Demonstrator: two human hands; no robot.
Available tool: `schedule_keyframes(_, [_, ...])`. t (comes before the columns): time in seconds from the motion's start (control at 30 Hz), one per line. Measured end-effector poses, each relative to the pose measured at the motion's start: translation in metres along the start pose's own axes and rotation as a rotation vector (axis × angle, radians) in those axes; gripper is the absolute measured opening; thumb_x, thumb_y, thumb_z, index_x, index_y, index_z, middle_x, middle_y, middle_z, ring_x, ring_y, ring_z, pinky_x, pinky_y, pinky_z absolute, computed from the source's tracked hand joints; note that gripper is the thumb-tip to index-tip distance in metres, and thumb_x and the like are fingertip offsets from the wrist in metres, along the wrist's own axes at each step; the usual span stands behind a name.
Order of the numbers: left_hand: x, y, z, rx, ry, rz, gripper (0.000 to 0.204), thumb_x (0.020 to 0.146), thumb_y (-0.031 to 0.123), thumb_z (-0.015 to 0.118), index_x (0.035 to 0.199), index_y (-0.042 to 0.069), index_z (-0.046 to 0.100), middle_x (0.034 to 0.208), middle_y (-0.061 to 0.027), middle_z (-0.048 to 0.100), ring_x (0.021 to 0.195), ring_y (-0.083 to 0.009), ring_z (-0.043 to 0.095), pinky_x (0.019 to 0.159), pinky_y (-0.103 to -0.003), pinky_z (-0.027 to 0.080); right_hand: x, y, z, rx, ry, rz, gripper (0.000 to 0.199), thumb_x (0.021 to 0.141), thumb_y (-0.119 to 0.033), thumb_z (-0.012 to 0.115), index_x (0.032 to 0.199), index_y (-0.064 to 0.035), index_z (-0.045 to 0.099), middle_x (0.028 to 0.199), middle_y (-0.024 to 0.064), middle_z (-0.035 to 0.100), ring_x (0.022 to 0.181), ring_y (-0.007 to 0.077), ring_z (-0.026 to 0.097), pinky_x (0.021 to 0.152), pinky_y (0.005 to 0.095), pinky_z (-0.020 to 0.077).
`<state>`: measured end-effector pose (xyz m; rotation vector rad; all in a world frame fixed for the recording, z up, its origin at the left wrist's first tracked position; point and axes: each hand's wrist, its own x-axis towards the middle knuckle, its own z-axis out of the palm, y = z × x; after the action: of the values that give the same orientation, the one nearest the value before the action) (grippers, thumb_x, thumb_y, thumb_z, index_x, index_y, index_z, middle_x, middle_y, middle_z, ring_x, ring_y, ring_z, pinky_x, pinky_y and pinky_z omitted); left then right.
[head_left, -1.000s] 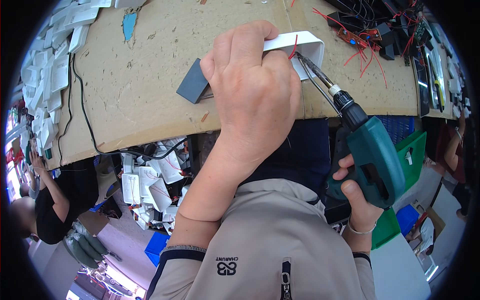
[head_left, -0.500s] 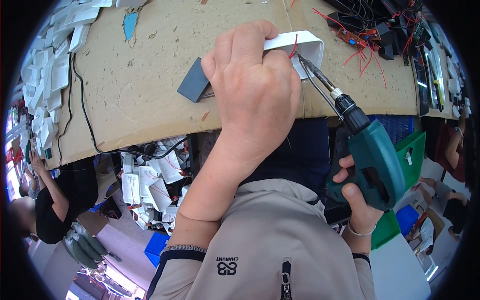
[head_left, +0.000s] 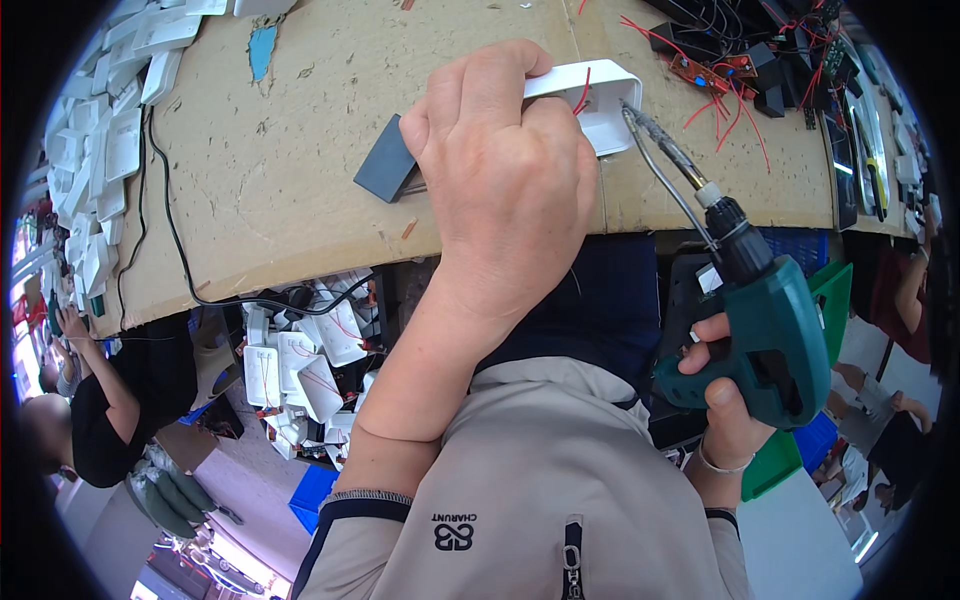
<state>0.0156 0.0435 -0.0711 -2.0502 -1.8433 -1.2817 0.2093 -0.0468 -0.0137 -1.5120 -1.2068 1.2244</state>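
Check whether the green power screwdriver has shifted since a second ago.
No. The green power screwdriver keeps its place against the cardboard edge, bit tip still at the white housing held by the left hand.

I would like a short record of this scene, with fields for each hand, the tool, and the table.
left hand: presses down on a white plastic housing, gripping it
right hand: holds a green power screwdriver
tool tip: long bit reaches the housing's right edge
table: cardboard sheet, with a dark grey block left of the hand
far right: circuit boards with red wires
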Motion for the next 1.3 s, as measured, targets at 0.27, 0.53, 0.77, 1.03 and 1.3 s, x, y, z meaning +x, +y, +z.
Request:
schedule_keyframes(0.27, [0.001,0.007,-0.009,0.056,-0.017,-0.012,0.008,0.067,0.009,0.065,0.070,0.002,0.063,0.092,-0.0064,0.055,0.085,-0.0220,0.050,0.076,-0.033,0.033,0.013,0.011,-0.019,0.220,-0.184,-0.092,0.067,0.075,-0.034,0.068,0.120,0.0057,0.038,0.112,0.0243,0.050,0.069,0.0183,0.059,0.058,0.0274,0.0504])
schedule_keyframes(0.53, [-0.004,0.007,-0.018,0.105,-0.133,0.057,0.011,0.070,0.012,0.065,0.081,0.010,0.063,0.111,-0.0099,0.049,0.104,-0.0298,0.044,0.089,-0.040,0.025,0.061,0.020,0.006,0.905,-0.562,-0.051,0.069,0.082,-0.032,0.059,0.136,-0.0073,0.023,0.132,0.0350,0.020,0.088,0.0227,0.056,0.063,0.0271,0.0529])
schedule_keyframes(0.77, [-0.004,0.008,-0.020,0.120,-0.143,0.110,0.014,0.068,0.013,0.066,0.081,0.016,0.063,0.114,-0.0092,0.047,0.111,-0.0333,0.039,0.091,-0.043,0.024,0.094,0.013,0.034,0.964,-0.700,-0.035,0.069,0.085,-0.035,0.053,0.136,-0.0047,0.018,0.134,0.0341,0.017,0.109,0.0318,0.049,0.073,0.0314,0.0542])
schedule_keyframes(1.03, [-0.006,0.004,-0.017,0.018,0.018,0.150,0.019,0.060,0.012,0.069,0.078,0.013,0.064,0.107,-0.0073,0.052,0.105,-0.0309,0.045,0.087,-0.038,0.028,0.093,0.006,0.040,0.853,-0.580,0.046,0.069,0.085,-0.037,0.052,0.133,0.0020,0.021,0.129,0.0315,0.030,0.119,0.0366,0.039,0.079,0.0354,0.0518])
schedule_keyframes(1.3, [-0.008,-0.001,-0.018,-0.125,0.074,0.180,0.017,0.062,0.009,0.070,0.077,0.011,0.063,0.080,0.0002,0.057,0.076,-0.0181,0.052,0.071,-0.030,0.029,0.092,0.015,0.044,0.939,-0.537,0.082,0.062,0.087,-0.036,0.049,0.130,0.0035,0.027,0.123,0.0304,0.039,0.114,0.0372,0.045,0.081,0.0364,0.0510])
